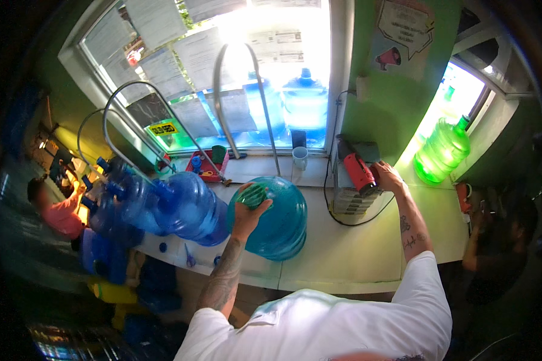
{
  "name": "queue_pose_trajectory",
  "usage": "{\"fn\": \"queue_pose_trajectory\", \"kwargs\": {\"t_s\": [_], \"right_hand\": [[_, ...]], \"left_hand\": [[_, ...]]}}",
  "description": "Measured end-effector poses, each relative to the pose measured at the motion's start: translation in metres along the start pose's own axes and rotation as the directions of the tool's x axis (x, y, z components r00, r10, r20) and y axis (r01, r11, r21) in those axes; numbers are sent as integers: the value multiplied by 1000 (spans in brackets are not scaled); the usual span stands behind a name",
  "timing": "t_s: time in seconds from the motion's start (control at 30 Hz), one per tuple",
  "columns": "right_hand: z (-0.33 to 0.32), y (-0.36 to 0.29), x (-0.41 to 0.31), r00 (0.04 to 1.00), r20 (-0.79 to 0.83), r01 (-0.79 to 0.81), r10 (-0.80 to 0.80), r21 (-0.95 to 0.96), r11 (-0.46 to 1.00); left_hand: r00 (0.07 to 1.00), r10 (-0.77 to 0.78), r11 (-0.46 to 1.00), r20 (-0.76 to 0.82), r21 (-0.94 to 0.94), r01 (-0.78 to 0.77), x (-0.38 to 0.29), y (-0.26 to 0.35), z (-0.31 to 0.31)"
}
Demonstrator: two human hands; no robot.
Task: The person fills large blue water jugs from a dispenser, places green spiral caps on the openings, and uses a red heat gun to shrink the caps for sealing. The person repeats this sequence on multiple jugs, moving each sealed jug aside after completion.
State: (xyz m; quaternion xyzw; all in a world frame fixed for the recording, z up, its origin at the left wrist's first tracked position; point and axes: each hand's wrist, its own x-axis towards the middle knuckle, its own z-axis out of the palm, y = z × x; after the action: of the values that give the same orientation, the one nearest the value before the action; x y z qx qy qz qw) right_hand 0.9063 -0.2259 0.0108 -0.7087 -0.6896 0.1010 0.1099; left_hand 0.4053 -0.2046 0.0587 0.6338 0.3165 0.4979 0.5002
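Note:
A large round teal plastic water bottle (pixel 280 221) stands on the counter before me. My left hand (pixel 248 212) grips the top of it, fingers spread around a green ribbed piece (pixel 253 196). Whether that piece is a cap or part of the neck, I cannot tell. To the right, my right hand (pixel 388 177) is closed around the dark handle of a red heat gun (pixel 359 173). The heat gun lies over the top of a box-like stack (pixel 354 205), and a black cord (pixel 327 194) loops around that stack.
Several blue water bottles (pixel 185 207) stand at left below curved metal pipes (pixel 133 85). A red tray (pixel 207 164) and a mug (pixel 300 158) sit by the window. At right stands a green bottle (pixel 442 149). Another person (pixel 61 212) is at far left; a dim figure (pixel 501 252) is at right.

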Motion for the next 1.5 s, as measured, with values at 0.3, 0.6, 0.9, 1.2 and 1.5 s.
{"fn": "queue_pose_trajectory", "kwargs": {"t_s": [0.3, 0.6, 0.9, 1.2, 1.5], "right_hand": [[-5, -174, -148, 982, -136, 98, 131, 961, 258], [-75, -307, -230, 960, -127, 116, 251, 991, 58], [-65, -366, -237, 924, -75, 30, 376, 992, 123], [-61, -375, -235, 913, -90, 42, 397, 991, 129], [-62, -404, -239, 917, -124, 45, 378, 976, 212]], "left_hand": [[983, 135, 974, 125, 164, -155, 9, -7, -15], [956, 159, 976, 248, -185, -114, 8, -14, -27], [886, 362, 915, 290, 71, -397, 17, -22, -33], [900, 273, 959, 339, -17, -284, 16, -20, -41], [964, 214, 933, 159, 258, -250, 7, -11, -27]]}}
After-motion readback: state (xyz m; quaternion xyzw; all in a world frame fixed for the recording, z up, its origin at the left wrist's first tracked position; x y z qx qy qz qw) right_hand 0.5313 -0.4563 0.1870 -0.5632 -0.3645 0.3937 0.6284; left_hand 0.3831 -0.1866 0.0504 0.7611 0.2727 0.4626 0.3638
